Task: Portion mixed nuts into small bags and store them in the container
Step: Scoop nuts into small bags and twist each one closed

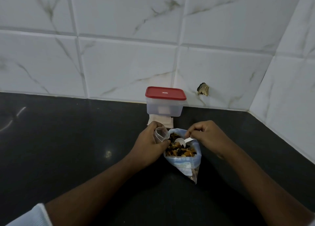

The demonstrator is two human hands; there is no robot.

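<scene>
Black, glossy counter (pixel 68 149) was your whole work surface, catching a couple of light glints out to the left of the container (pixel 164 109). That clear tub sat shut under its red lid (pixel 165 93), pushed right up against the white marble-veined tiles (pixel 119 55). Just right of the container there was a chipped hole (pixel 203 89) in the tile, and further right a second tiled wall (pixel 289 89) closed off the corner.

Something flat and pale (pixel 160 121) stuck out from under the container's front edge; couldn't tell what it was.

In front of the container, your left hand (pixel 148 145) had its fingers curled round a small clear bag (pixel 162 133), mouth held open. Your right hand (pixel 208 137) pinched the handle of a white plastic spoon (pixel 180 141), its bowl sitting over the mixed nuts (pixel 180 151). Those nuts filled a bigger printed bag (pixel 185 164) standing open on the counter between your hands, a bit right of the container's line. The small bag's mouth was just beside the big bag's rim.

A pale sleeve (pixel 32 215) showed way down front-left of the container.
</scene>
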